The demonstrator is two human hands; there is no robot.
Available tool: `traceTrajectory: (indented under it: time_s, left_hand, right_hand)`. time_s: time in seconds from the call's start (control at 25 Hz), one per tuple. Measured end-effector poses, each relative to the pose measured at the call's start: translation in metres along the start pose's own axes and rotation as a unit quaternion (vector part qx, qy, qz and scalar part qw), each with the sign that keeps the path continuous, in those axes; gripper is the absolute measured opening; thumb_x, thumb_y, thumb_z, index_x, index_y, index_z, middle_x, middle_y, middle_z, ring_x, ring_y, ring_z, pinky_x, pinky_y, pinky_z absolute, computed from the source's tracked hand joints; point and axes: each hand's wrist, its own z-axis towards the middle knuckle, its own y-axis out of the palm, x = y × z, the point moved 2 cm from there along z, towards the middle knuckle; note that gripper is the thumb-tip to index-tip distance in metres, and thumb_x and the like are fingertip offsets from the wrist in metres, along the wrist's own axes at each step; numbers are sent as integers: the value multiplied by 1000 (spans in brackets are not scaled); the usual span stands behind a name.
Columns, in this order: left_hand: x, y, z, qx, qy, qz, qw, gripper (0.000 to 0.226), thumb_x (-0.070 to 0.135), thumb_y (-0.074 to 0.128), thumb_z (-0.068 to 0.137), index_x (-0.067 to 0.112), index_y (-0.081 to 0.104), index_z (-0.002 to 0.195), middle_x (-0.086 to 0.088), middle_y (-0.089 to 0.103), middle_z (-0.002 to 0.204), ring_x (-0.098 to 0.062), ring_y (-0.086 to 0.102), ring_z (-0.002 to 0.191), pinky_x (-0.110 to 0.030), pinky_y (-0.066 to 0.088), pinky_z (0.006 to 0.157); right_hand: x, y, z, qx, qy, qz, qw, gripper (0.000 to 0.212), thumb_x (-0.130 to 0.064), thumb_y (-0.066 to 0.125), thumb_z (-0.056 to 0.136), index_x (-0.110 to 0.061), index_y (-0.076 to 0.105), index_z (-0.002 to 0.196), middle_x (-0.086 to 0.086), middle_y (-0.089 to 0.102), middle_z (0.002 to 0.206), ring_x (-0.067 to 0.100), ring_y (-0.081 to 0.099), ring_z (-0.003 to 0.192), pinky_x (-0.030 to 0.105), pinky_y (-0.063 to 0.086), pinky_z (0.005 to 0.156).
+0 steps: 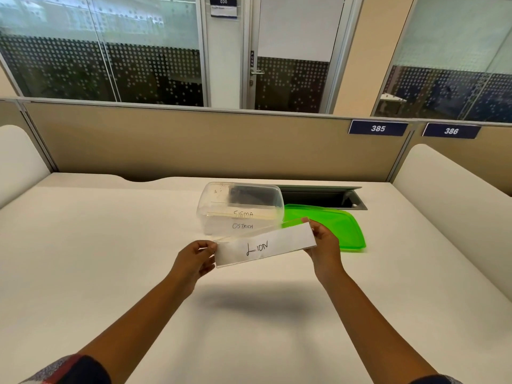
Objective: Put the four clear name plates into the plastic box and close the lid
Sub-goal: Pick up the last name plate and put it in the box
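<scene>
Both hands hold one clear plate (pixel 264 246) lettered LION above the white bench (pixel 110 245), tilted so its right end sits higher. The left hand (pixel 194 259) pinches the plate's left end between thumb and fingers (pixel 206 263); the right hand (pixel 325 245) grips the right end, thumb on the near face, its fingers hidden behind. At 12 o'clock from the plate, just beyond it, stands the open clear box (pixel 241 207); two plates inside read SIGMA (pixel 243 214) and OSTRICH (pixel 242 226). The green lid (pixel 343 228) lies flat on the bench at the box's 3 o'clock, touching or nearly so, partly behind the right hand
</scene>
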Motion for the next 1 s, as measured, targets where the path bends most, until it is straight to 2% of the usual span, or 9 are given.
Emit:
traceTrajectory:
  time_s: [0.12, 0.2, 0.28, 0.4, 0.52, 0.64, 0.76, 0.84, 1.0]
  left_hand:
    - [16, 5, 9, -20, 20, 11, 1000, 12, 9, 56, 89, 15, 59, 79, -7, 61, 89, -23, 57, 82, -29, 50, 71]
    - [29, 7, 15, -13, 46, 14, 999, 13, 8, 54, 90, 14, 58, 80, -7, 61, 90, -22, 58, 83, -29, 50, 70]
    - [43, 7, 22, 2, 73, 17, 997, 15, 7, 52, 91, 14, 57, 79, -5, 61, 88, -20, 58, 81, -28, 50, 67]
    - [64, 9, 39, 5, 105, 52, 993, 15, 8, 53, 90, 17, 57, 79, -6, 61, 90, -22, 57, 86, -30, 52, 74]
    - [83, 12, 59, 24, 128, 115, 985, 15, 9, 57, 88, 18, 58, 76, -6, 61, 88, -23, 55, 88, -36, 49, 82]
    - [92, 12, 81, 64, 130, 166, 975, 11, 7, 61, 86, 14, 62, 77, -1, 63, 79, -23, 58, 84, -30, 47, 70]
    - [93, 13, 102, 83, 98, 227, 965, 11, 1, 59, 84, 5, 68, 89, -7, 65, 85, -23, 56, 83, -26, 44, 61]
    - [93, 14, 113, 96, 74, 224, 967, 20, -4, 53, 85, 4, 68, 95, -11, 66, 94, -23, 56, 85, -26, 45, 63]
    - [93, 17, 132, 123, 47, 188, 973, 25, -4, 47, 90, 0, 64, 108, -17, 65, 108, -25, 57, 88, -34, 47, 80]
  right_hand:
    - [1, 3, 10, 20, 96, 29, 995, 15, -12, 52, 90, -16, 65, 83, 6, 63, 79, 20, 60, 70, 21, 53, 48]
    - [-2, 5, 14, 18, 128, 51, 990, 14, -9, 50, 91, -11, 62, 97, 10, 63, 82, 20, 61, 71, 20, 54, 46]
    - [-5, 9, 21, 20, 132, 68, 989, 19, -6, 46, 93, -11, 56, 108, 11, 63, 86, 21, 61, 75, 26, 57, 53]
    - [-12, 17, 40, 50, 62, -88, 993, 28, -12, 40, 97, -14, 50, 123, 17, 65, 108, 32, 61, 99, 46, 54, 85]
    - [-28, 32, 60, 53, -54, -217, 973, 32, -21, 48, 94, -9, 52, 123, 19, 66, 112, 33, 59, 107, 48, 48, 96]
    - [-37, 45, 77, 36, -124, -288, 949, 38, -16, 56, 90, -7, 49, 126, 17, 70, 97, 22, 59, 88, 29, 42, 84]
    - [-35, 53, 96, 33, -144, -364, 919, 35, -13, 58, 88, -7, 53, 122, 12, 72, 95, 18, 58, 85, 20, 35, 73]
    - [-31, 57, 110, 38, -135, -373, 917, 27, -12, 61, 86, -4, 59, 111, 14, 72, 97, 25, 63, 91, 22, 38, 72]
    - [-19, 65, 130, 45, -89, -344, 933, 21, -12, 68, 81, 1, 65, 97, 21, 72, 98, 29, 67, 92, 21, 44, 67]
